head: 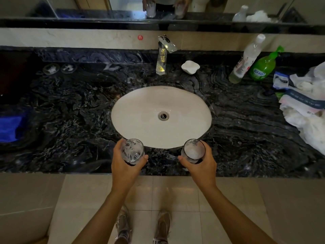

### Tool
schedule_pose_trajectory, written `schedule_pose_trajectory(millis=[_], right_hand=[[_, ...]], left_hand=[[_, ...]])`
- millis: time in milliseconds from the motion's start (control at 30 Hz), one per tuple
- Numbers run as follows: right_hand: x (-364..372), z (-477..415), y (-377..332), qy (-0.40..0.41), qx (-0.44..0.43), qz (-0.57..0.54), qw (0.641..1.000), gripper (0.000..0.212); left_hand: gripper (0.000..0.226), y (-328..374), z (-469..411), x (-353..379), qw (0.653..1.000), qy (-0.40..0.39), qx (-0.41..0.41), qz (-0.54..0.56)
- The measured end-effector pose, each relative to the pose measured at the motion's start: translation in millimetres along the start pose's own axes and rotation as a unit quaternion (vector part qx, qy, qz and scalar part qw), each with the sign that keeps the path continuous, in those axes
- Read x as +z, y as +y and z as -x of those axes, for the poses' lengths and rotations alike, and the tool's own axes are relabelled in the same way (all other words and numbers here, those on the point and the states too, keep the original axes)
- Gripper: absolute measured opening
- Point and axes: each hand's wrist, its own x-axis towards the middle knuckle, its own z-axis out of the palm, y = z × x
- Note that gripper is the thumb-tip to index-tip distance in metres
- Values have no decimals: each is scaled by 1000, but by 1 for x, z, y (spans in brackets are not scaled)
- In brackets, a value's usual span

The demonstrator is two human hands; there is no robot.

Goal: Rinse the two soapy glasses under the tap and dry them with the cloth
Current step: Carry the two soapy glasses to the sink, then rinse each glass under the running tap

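Note:
My left hand (125, 163) grips a clear glass (132, 150) streaked with soap foam, held upright over the counter's front edge. A second glass (193, 150), with white foam inside, is gripped by my right hand (202, 164) at the same height. Both glasses hover just in front of the white oval sink (137, 124). The chrome tap (162, 55) stands behind the sink, and no water runs from it. A blue cloth (10, 128) lies at the far left of the dark marble counter (70, 111).
A white soap dish (190, 66) sits right of the tap. A clear bottle (246, 59) and a green spray bottle (263, 66) stand at the back right. Crumpled white plastic bags and packets (306, 103) cover the right end. Two wet rings (59, 68) mark the back left.

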Motion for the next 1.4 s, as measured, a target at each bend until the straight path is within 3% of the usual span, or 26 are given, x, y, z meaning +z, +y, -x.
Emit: schedule_pose_trajectory(millis=[200, 367, 633, 1067, 1400], right_hand=[[-9, -2, -10, -14, -7, -16, 1000, 89], [-14, -34, -44, -8, -22, -29, 999, 59], [4, -118, -123, -33, -41, -35, 998, 41], [82, -247, -198, -31, 15, -74, 997, 41], [120, -318, -203, 11, 111, -172, 979, 26]], left_hand=[[82, 26, -8, -10, 999, -16, 29, -39], [61, 55, -40, -16, 991, -48, 94, -87], [80, 95, -129, -2, 959, -150, 132, -202], [85, 56, -316, 63, 842, -227, 122, -473], [81, 28, -395, 118, 832, -231, 141, -484]])
